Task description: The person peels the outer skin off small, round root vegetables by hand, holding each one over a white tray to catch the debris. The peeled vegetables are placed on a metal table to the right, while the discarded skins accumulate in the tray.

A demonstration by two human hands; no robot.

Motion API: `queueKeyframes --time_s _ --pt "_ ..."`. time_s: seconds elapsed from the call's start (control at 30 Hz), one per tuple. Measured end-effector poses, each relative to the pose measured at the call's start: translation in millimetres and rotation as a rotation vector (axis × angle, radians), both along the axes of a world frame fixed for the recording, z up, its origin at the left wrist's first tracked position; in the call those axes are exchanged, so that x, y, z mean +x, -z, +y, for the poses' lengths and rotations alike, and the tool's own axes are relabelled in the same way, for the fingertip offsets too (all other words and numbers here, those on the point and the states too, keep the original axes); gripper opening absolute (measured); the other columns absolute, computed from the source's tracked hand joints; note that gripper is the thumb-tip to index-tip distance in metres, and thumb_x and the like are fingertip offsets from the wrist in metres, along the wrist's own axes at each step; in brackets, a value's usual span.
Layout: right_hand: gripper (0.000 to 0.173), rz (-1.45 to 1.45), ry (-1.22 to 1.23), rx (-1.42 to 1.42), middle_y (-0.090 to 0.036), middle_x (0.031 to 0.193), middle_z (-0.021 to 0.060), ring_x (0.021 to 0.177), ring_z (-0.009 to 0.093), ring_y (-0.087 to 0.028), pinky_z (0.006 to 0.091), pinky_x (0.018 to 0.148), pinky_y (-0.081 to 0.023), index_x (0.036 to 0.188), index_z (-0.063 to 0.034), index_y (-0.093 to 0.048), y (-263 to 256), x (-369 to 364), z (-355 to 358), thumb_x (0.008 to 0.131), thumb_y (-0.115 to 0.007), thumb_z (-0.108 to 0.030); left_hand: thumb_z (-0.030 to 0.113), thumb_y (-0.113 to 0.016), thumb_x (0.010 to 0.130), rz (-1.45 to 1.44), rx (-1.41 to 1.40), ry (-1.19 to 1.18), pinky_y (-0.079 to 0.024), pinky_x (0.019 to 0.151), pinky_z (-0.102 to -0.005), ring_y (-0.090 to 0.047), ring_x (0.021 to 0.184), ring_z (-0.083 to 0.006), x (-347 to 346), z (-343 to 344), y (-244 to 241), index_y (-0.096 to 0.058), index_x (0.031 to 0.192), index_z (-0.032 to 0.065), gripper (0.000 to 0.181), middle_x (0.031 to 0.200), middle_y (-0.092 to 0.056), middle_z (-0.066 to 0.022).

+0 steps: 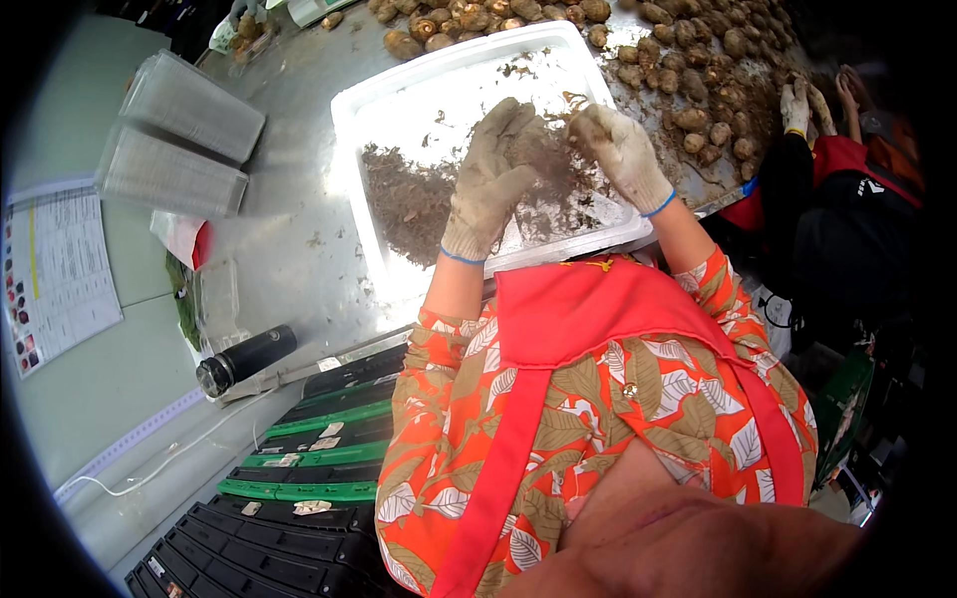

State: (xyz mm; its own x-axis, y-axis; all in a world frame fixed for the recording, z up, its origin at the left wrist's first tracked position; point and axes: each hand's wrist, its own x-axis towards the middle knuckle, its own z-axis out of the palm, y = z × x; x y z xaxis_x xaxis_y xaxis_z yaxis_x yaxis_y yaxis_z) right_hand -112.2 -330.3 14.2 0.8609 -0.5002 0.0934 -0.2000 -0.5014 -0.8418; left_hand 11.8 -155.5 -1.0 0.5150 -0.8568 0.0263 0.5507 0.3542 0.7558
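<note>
Both my hands wear soiled knit work gloves with blue cuffs, held over a white foam tray (351,142). My left hand (486,172) has its thumb and fingers around a brown fibrous clump (529,143), possibly a taro corm; blur hides its outline. Just right of it, my right hand (624,153) has curled fingers close to the clump, and what they hold is not clear. Loose brown root fibres and peelings (407,202) pile up in the tray's left part. More dark scraps (557,217) lie below my hands.
Taro-like corms (695,82) cover the table's far right. A co-worker's gloved hand (795,108) is beside them. To the left are stacked clear plastic containers (191,108) and a black bottle (250,357) near the metal table's (291,247) edge. Black and green crates (314,471) stand below.
</note>
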Motion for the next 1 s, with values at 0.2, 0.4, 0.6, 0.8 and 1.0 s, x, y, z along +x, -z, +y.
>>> queueKeyframes --time_s 0.2,0.4,0.6,0.8,1.0 --pt "0.022 -0.188 -0.051 0.074 -0.070 0.096 0.0116 0.090 0.022 -0.069 0.0320 0.078 -0.055 0.112 -0.0054 -0.067 -7.1 5.3 36.9 0.094 -0.064 -0.019 0.001 -0.062 0.081 0.049 0.062 0.026 -0.045 0.105 -0.0352 -0.050 0.129 -0.0254 -1.1 -2.1 1.3 -0.028 0.150 -0.0015 0.077 0.143 -0.046 -0.0185" --pt "0.023 -0.028 0.081 -0.029 -0.069 0.095 0.0150 0.085 0.023 -0.068 0.0347 0.074 -0.053 0.110 -0.0048 -0.066 -2.7 7.5 6.5 0.096 -0.062 -0.022 0.013 -0.059 0.090 0.144 0.055 0.042 -0.048 0.102 -0.0377 -0.055 0.118 -0.0227 -4.8 -5.3 -3.2 -0.033 0.148 -0.0018 0.064 0.138 -0.050 -0.0149" --pt "0.024 -0.238 -0.137 0.459 -0.069 0.092 0.0109 0.082 0.019 -0.068 0.0309 0.071 -0.053 0.113 -0.0041 -0.065 -27.5 7.3 36.7 0.095 -0.065 -0.020 0.018 -0.056 0.095 0.119 0.092 0.046 -0.048 0.105 -0.0416 -0.055 0.120 -0.0248 -3.6 -4.6 4.5 -0.038 0.144 -0.0016 0.056 0.134 -0.053 -0.0149" --pt "0.019 0.001 0.073 -0.195 -0.070 0.096 0.0160 0.088 0.029 -0.070 0.0357 0.075 -0.054 0.108 -0.0064 -0.066 -7.0 11.7 12.2 0.096 -0.062 -0.020 0.019 -0.053 0.098 0.171 0.027 0.051 -0.052 0.100 -0.0379 -0.058 0.119 -0.0269 -7.5 -4.2 5.9 -0.038 0.144 -0.0016 0.053 0.134 -0.053 -0.0167" --pt "0.029 -0.137 -0.004 0.022 -0.072 0.101 0.0122 0.092 0.025 -0.071 0.0332 0.079 -0.056 0.119 -0.0065 -0.065 -12.9 2.9 14.8 0.094 -0.066 -0.022 0.022 -0.053 0.101 0.161 0.008 -0.020 -0.055 0.094 -0.0371 -0.060 0.116 -0.0258 -8.3 -6.8 6.4 -0.038 0.144 -0.0020 0.052 0.132 -0.053 -0.0154"
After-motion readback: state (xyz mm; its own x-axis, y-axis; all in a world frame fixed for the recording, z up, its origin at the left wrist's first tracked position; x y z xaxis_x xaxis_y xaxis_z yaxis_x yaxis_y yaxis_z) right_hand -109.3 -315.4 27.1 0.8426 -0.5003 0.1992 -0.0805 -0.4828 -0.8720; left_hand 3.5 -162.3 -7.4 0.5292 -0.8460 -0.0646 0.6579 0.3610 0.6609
